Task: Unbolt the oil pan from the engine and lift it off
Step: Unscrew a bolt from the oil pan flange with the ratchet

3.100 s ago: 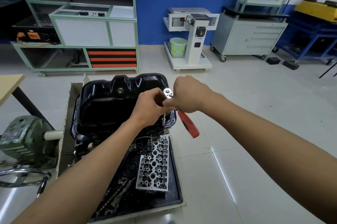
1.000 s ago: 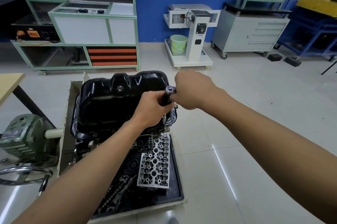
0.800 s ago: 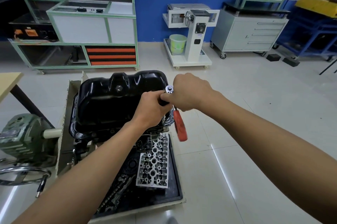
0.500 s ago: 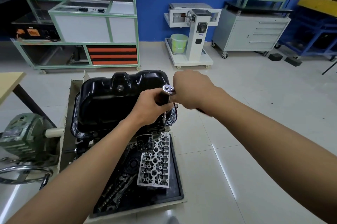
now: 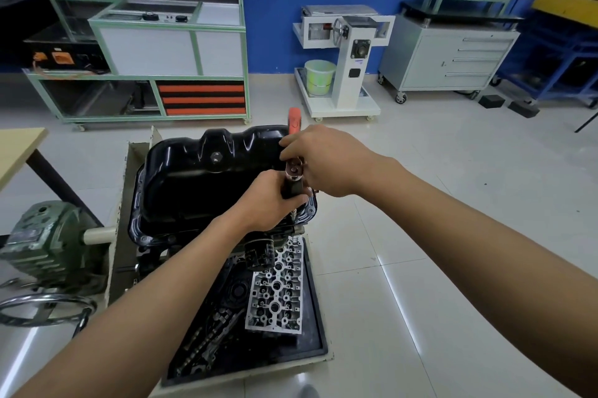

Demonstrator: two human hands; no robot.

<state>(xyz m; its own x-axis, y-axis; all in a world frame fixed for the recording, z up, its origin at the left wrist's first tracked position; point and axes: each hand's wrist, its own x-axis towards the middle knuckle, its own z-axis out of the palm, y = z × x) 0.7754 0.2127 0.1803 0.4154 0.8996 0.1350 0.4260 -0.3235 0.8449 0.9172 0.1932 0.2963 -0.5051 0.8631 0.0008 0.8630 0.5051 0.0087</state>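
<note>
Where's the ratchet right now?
Head view, centre: the ratchet stands over the near right corner of the oil pan, red handle pointing away, gripped by the right hand; the left hand holds its extension just below.

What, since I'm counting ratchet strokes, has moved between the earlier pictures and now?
The ratchet's red handle swung round from pointing toward the person to pointing away, past the right hand gripping it. The left hand still grips the black extension below, and the oil pan stays in place.

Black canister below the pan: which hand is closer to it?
Left. The left hand grips the ratchet just above the black canister; the right hand holds its handle higher up, farther right.
</note>
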